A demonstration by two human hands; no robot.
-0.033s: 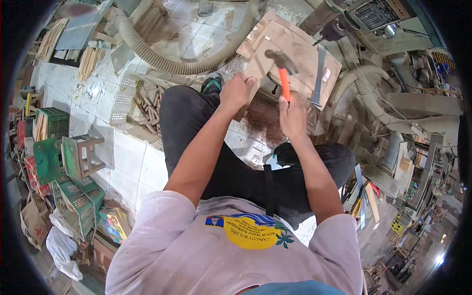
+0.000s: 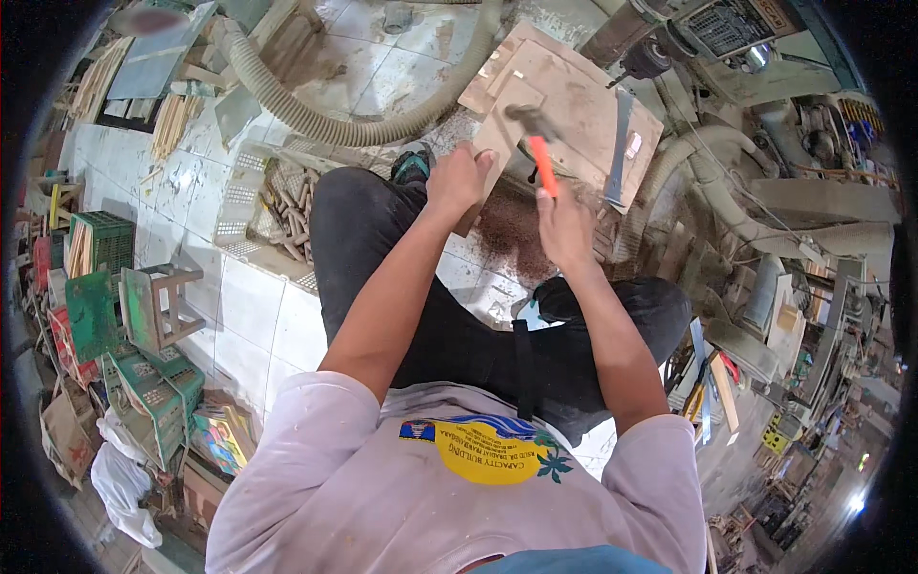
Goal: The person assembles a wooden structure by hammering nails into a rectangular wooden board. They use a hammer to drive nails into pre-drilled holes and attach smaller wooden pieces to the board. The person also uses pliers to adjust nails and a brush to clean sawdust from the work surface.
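My right hand [image 2: 566, 228] is wrapped round the orange handle of a claw hammer [image 2: 543, 165], whose blurred metal head is over a wooden block [image 2: 497, 136]. My left hand [image 2: 457, 182] grips the near left side of this block, its fingers partly hidden. The block stands at a slant against a flat worktable [image 2: 574, 81] ahead of me. Whether the hammer head touches the block I cannot tell. A long dark metal strip [image 2: 620, 143] lies on the table's right part.
A perforated crate [image 2: 239, 206] with short wooden pieces stands left of my knee. A ribbed hose [image 2: 316, 120] curves behind it. A drill chuck [image 2: 646, 59] hangs at the table's far right. Green stools [image 2: 153, 306] stand at left. Sawdust [image 2: 516, 234] covers the floor below the table.
The hammer head has shifted slightly left and nearer to me, and its handle leans more. My right hand has moved a little to the left; my left hand has stayed on the block.
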